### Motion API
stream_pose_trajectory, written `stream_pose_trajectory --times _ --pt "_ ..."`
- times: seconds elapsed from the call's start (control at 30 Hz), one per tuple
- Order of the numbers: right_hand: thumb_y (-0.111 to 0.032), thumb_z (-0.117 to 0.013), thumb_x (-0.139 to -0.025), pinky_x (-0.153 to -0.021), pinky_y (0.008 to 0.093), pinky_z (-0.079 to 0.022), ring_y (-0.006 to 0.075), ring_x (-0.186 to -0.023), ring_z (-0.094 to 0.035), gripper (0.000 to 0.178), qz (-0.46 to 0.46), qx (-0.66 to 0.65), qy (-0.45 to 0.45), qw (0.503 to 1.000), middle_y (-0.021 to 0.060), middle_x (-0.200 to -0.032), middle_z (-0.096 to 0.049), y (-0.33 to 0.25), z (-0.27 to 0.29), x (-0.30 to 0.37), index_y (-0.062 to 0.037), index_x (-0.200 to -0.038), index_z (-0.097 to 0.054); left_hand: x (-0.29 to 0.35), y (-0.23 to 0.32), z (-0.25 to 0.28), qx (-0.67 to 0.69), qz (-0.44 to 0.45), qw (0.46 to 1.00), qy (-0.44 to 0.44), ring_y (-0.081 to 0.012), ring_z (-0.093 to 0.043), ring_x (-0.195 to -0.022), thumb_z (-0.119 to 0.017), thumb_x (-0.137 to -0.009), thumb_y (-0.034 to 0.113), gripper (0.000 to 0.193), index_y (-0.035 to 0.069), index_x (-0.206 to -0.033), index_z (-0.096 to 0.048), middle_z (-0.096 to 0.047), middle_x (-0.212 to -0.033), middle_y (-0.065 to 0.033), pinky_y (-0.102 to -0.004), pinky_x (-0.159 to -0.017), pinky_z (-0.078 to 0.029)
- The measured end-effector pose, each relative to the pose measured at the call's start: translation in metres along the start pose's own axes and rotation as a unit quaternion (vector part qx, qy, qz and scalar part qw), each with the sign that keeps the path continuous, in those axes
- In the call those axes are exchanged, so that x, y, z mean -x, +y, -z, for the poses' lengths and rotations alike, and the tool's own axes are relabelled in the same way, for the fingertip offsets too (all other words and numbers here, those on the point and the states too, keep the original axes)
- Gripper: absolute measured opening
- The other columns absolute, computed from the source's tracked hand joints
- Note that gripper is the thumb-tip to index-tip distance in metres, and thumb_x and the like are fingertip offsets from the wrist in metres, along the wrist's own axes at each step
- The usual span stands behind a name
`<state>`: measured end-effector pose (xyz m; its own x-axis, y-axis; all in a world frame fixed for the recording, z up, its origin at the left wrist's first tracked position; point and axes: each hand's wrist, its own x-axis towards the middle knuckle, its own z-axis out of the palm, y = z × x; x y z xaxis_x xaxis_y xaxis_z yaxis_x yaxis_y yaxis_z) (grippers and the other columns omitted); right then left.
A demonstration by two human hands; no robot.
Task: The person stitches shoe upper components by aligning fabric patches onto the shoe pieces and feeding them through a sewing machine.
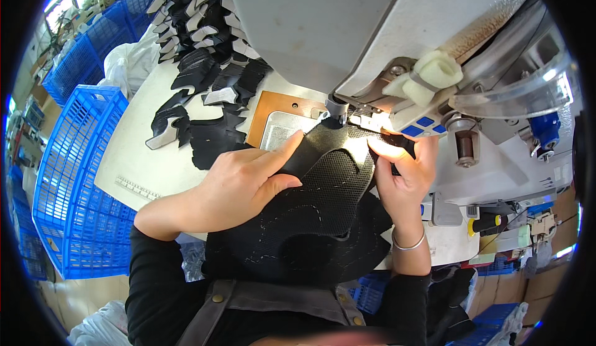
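Observation:
A black mesh fabric piece (329,187), shaped like a shoe upper, lies under the needle area (337,111) of a sewing machine (304,26). Its near part hangs over the table edge toward my lap. My left hand (239,181) rests on the left side of the piece, index finger stretched toward the needle and thumb apart. At the right edge, close to the lit stitching spot, my right hand (406,175) grips the piece between thumb and fingers; the fingertips underneath are hidden. An orange-brown plate (264,113) with a metal cover sits left of the needle.
Black and grey cut pieces (211,79) are piled at the back left of the pale table (124,153). A blue plastic crate (81,184) stands beyond its left edge. On the right are a clear guard (515,94), a bobbin winder (464,144) and a black-and-yellow thread spool (486,223).

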<state>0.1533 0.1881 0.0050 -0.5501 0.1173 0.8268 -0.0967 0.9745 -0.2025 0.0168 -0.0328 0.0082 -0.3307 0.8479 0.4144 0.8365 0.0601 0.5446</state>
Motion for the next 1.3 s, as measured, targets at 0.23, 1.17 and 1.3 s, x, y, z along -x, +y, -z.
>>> stream_pose_trajectory --times 0.23,1.17,1.3 --pt "0.005 -0.068 -0.067 -0.083 0.0342 -0.042 0.0294 -0.093 -0.054 0.030 0.001 0.013 -0.010 1.000 0.0100 -0.097 -0.061 0.001 -0.001 -0.001 -0.0125 -0.091 -0.073 -0.013 -0.015 0.003 -0.037 -0.051 0.997 0.040 -0.0296 -0.055 -0.057 -0.069 -0.085 0.020 0.057 -0.003 -0.133 -0.048 -0.054 -0.064 -0.0117 -0.0376 -0.056 -0.044" --pt "-0.005 -0.065 -0.069 -0.071 0.0335 -0.054 0.0251 -0.082 -0.064 0.017 0.249 0.197 0.019 0.948 0.0126 -0.086 -0.060 -0.027 -0.023 -0.004 0.0048 -0.083 -0.065 -0.039 -0.001 -0.023 -0.160 -0.198 0.955 0.153 -0.0268 -0.062 -0.104 -0.061 -0.068 -0.005 0.039 0.000 -0.107 -0.066 -0.064 -0.110 -0.0103 -0.0437 -0.095 -0.046" --pt "-0.009 -0.060 -0.072 -0.070 0.0343 -0.054 0.0263 -0.078 -0.062 0.019 0.284 0.256 -0.002 0.924 0.0168 -0.086 -0.060 -0.034 -0.028 -0.004 0.0073 -0.082 -0.064 -0.043 -0.006 -0.025 -0.156 -0.206 0.950 0.177 -0.0269 -0.063 -0.104 -0.060 -0.068 -0.007 0.035 0.000 -0.102 -0.067 -0.066 -0.107 -0.0103 -0.0425 -0.093 -0.047"
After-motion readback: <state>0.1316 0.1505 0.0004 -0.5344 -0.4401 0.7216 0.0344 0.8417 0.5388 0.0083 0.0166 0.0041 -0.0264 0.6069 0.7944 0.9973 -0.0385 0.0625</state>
